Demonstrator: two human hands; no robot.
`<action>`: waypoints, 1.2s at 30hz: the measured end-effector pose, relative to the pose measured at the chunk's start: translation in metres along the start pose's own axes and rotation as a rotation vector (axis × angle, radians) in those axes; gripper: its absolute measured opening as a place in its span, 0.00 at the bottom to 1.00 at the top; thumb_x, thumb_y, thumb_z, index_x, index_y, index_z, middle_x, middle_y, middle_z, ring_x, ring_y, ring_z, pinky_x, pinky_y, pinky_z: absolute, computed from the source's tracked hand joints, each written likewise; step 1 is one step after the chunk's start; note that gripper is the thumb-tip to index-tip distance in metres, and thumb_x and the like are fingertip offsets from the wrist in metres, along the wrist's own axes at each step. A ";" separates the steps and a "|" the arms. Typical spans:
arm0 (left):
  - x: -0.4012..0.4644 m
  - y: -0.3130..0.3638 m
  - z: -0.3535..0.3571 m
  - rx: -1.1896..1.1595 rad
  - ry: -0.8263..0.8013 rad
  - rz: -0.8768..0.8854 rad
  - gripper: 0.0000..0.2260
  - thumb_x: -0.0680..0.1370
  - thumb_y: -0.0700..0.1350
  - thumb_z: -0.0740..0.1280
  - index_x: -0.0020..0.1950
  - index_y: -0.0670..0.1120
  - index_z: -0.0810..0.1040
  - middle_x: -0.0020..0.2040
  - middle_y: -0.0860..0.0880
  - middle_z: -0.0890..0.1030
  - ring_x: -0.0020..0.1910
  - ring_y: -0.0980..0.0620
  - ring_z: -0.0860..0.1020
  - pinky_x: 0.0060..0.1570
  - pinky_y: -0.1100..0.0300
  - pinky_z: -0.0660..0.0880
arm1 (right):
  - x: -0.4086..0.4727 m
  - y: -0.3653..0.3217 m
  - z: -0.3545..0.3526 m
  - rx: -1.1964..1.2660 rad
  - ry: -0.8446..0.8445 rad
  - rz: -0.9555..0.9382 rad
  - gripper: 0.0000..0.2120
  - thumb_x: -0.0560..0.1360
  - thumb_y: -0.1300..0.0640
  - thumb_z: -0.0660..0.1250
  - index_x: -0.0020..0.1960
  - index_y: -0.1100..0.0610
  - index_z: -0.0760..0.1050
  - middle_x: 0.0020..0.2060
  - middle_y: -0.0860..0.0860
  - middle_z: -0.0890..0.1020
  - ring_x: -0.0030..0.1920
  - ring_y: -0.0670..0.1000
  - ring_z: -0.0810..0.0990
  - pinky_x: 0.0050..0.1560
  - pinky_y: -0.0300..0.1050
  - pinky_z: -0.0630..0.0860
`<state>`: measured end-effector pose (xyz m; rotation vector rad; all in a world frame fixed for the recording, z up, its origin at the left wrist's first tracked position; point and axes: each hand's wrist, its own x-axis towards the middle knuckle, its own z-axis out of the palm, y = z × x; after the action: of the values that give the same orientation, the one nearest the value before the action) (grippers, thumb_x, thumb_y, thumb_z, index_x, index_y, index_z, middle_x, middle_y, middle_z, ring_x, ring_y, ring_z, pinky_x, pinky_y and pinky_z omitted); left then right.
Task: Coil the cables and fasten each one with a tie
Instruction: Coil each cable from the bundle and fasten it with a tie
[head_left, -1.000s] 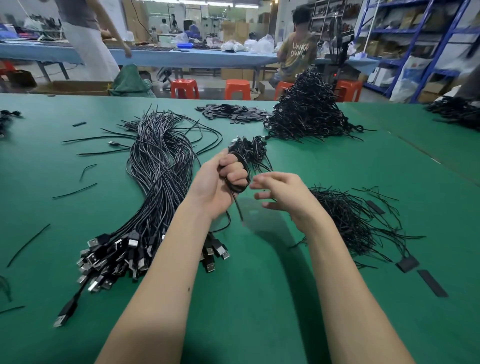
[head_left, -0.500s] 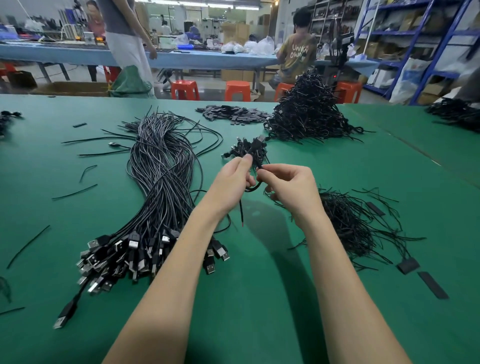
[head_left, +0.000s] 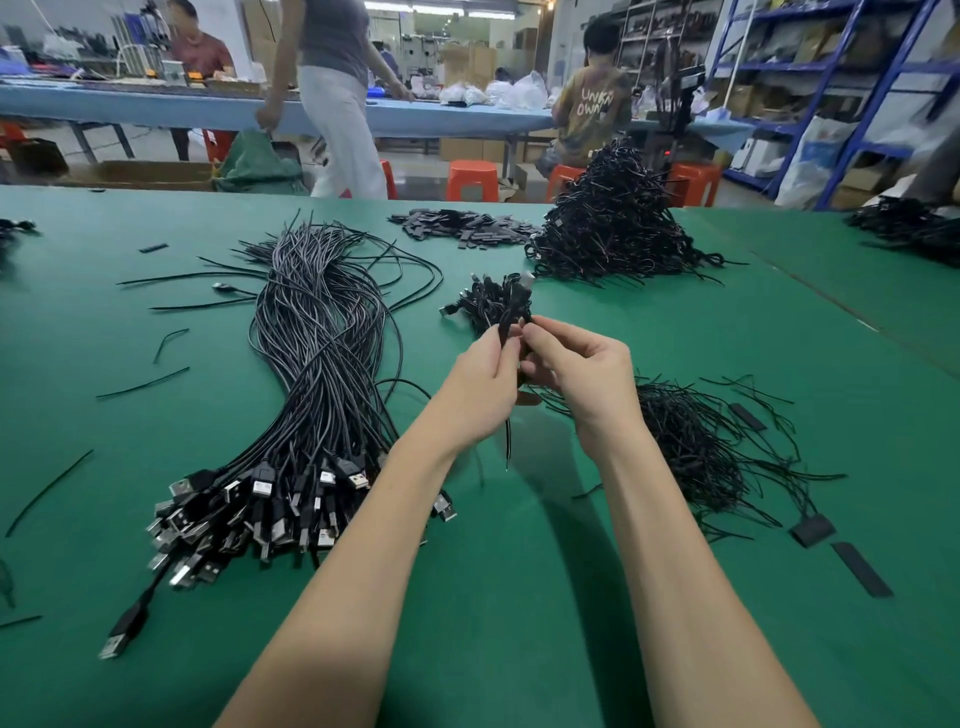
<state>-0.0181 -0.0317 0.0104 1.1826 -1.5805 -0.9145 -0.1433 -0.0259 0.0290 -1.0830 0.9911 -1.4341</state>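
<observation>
Black coiled cable (head_left: 511, 312) pinched by both hands.

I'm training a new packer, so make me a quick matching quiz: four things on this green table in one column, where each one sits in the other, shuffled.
1. loose USB cables
2. pile of twist ties
3. big heap of coiled cables
4. coiled cable

A. far side of the table, right of centre
B. pinched between both hands
C. left of the left hand
D. right of the right hand

Pairs: 1-C, 2-D, 3-A, 4-B
</observation>
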 end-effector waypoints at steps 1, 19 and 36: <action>0.000 0.000 0.002 0.004 -0.002 -0.002 0.12 0.85 0.47 0.53 0.61 0.48 0.74 0.54 0.46 0.82 0.55 0.48 0.81 0.56 0.44 0.79 | 0.000 -0.001 -0.001 -0.017 -0.004 -0.007 0.06 0.77 0.65 0.72 0.48 0.56 0.84 0.40 0.51 0.88 0.33 0.44 0.82 0.37 0.35 0.79; 0.001 -0.001 0.004 0.180 -0.165 -0.114 0.09 0.84 0.48 0.53 0.59 0.46 0.68 0.42 0.49 0.73 0.38 0.49 0.71 0.44 0.51 0.71 | 0.002 0.000 -0.014 -0.348 -0.014 -0.050 0.03 0.73 0.56 0.78 0.45 0.56 0.87 0.30 0.46 0.80 0.27 0.45 0.71 0.32 0.37 0.70; 0.001 -0.016 0.004 -0.563 0.238 -0.331 0.06 0.83 0.38 0.53 0.48 0.47 0.62 0.36 0.49 0.70 0.27 0.56 0.64 0.25 0.65 0.60 | 0.003 0.021 -0.037 -1.366 0.175 0.094 0.07 0.75 0.53 0.70 0.49 0.45 0.84 0.49 0.47 0.86 0.51 0.54 0.82 0.44 0.42 0.70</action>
<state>-0.0173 -0.0369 -0.0053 1.1021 -0.8635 -1.2757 -0.1741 -0.0305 -0.0006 -1.7901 2.2262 -0.6309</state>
